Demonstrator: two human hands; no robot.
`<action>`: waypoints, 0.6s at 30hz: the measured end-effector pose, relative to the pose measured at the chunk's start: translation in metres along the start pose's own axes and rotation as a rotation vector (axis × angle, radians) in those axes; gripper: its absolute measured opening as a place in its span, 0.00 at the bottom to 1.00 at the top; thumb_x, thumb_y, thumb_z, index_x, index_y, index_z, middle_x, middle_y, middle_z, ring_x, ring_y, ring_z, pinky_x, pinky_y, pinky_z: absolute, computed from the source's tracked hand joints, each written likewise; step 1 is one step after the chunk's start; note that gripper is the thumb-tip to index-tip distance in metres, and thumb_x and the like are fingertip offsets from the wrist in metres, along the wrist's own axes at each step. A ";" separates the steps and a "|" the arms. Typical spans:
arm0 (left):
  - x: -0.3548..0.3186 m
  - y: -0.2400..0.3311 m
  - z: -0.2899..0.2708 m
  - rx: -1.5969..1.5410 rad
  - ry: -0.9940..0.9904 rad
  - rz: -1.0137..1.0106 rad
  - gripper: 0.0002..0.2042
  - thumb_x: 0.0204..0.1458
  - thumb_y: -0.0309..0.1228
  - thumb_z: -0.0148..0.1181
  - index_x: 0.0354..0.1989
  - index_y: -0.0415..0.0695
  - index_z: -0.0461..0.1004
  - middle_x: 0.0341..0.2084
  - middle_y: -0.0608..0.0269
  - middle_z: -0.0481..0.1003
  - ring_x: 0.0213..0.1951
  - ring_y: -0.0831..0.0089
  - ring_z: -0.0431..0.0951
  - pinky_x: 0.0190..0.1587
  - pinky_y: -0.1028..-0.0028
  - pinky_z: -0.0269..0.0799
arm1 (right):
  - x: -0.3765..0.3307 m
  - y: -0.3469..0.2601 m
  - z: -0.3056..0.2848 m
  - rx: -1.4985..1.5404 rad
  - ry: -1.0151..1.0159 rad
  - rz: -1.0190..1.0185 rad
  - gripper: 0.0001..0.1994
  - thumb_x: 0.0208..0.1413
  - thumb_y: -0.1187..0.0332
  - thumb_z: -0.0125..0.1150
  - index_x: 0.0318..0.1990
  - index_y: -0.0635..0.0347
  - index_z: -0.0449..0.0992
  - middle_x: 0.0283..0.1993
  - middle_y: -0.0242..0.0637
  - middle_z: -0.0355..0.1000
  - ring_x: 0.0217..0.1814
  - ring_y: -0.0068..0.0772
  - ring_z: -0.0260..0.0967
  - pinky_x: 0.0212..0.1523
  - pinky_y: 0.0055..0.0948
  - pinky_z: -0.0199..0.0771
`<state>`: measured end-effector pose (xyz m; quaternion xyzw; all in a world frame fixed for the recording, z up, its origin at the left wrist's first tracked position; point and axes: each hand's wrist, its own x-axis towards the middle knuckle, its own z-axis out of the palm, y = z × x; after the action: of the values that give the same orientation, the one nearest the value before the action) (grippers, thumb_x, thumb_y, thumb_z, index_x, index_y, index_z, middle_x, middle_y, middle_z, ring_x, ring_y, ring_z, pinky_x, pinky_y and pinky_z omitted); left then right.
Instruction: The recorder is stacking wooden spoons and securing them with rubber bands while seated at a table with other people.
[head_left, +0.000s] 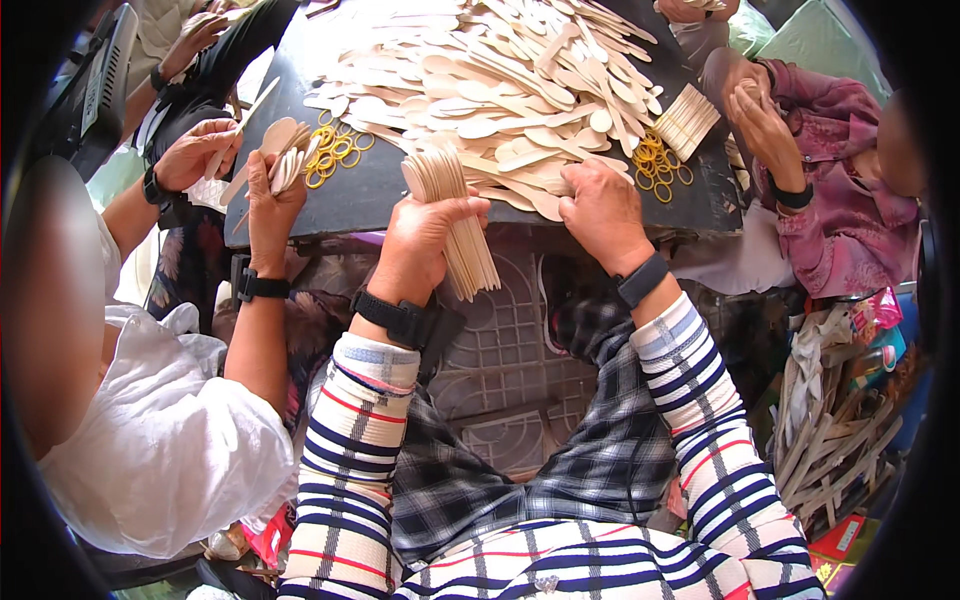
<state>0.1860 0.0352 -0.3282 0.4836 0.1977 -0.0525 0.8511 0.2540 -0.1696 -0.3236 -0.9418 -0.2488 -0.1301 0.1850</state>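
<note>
My left hand (418, 245) is closed around a thick bundle of wooden spoons (455, 215), held at the table's near edge with the rounded ends up and the handles pointing down. My right hand (605, 205) is at the near rim of a big loose pile of wooden spoons (500, 85). Its fingers are curled and pinched on a wooden spoon there, mostly covered by the hand. Yellow rubber bands (655, 168) lie in a small heap just beyond my right hand. A second heap of yellow rubber bands (335, 148) lies left of the bundle.
Beneath the pile is a dark table (390, 205). A neat stack of wooden spoons (687, 122) lies at its right. On my left a person's hand (272, 215) holds several spoons; at the right another person's hands (765, 130) are raised. Wood scraps (835, 430) fill the lower right.
</note>
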 end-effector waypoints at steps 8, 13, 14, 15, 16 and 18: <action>-0.001 -0.007 0.001 -0.047 -0.002 -0.102 0.13 0.46 0.22 0.62 0.41 0.35 0.70 0.32 0.53 0.77 0.31 0.66 0.78 0.35 0.68 0.76 | 0.013 -0.005 0.005 -0.038 -0.144 0.109 0.03 0.40 0.74 0.52 0.22 0.59 0.72 0.26 0.46 0.72 0.32 0.50 0.72 0.34 0.44 0.72; 0.003 -0.008 0.009 -0.085 -0.026 -0.077 0.13 0.47 0.21 0.62 0.41 0.35 0.70 0.32 0.54 0.77 0.31 0.66 0.78 0.36 0.67 0.76 | 0.015 -0.001 0.006 0.038 -0.106 0.115 0.03 0.38 0.73 0.54 0.22 0.57 0.74 0.25 0.44 0.72 0.30 0.48 0.72 0.31 0.43 0.71; 0.004 -0.009 0.010 -0.101 -0.032 -0.071 0.13 0.47 0.21 0.62 0.41 0.36 0.70 0.32 0.55 0.77 0.31 0.66 0.78 0.36 0.68 0.76 | 0.015 -0.001 0.007 0.121 -0.099 0.158 0.03 0.38 0.73 0.54 0.22 0.57 0.75 0.24 0.43 0.72 0.29 0.47 0.72 0.30 0.42 0.71; 0.006 -0.010 0.011 -0.102 -0.033 -0.070 0.13 0.47 0.21 0.62 0.41 0.36 0.70 0.32 0.55 0.77 0.31 0.66 0.78 0.36 0.68 0.76 | 0.016 0.000 0.007 0.120 -0.099 0.156 0.03 0.38 0.73 0.54 0.22 0.57 0.75 0.24 0.43 0.72 0.29 0.47 0.72 0.30 0.42 0.71; 0.008 -0.011 0.012 -0.111 -0.041 -0.060 0.12 0.47 0.21 0.61 0.41 0.36 0.70 0.32 0.55 0.77 0.31 0.66 0.78 0.36 0.68 0.76 | 0.018 0.000 0.008 0.181 -0.098 0.183 0.04 0.37 0.72 0.54 0.22 0.56 0.76 0.23 0.43 0.72 0.28 0.47 0.72 0.30 0.41 0.72; 0.009 -0.013 0.012 -0.121 -0.049 -0.048 0.12 0.47 0.21 0.61 0.41 0.36 0.70 0.32 0.55 0.77 0.31 0.66 0.78 0.36 0.68 0.76 | 0.019 -0.003 0.007 0.243 -0.098 0.209 0.05 0.37 0.72 0.54 0.23 0.56 0.77 0.23 0.43 0.73 0.27 0.46 0.72 0.30 0.39 0.72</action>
<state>0.1940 0.0189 -0.3365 0.4248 0.1911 -0.0727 0.8819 0.2697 -0.1564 -0.3232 -0.9384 -0.1723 -0.0330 0.2976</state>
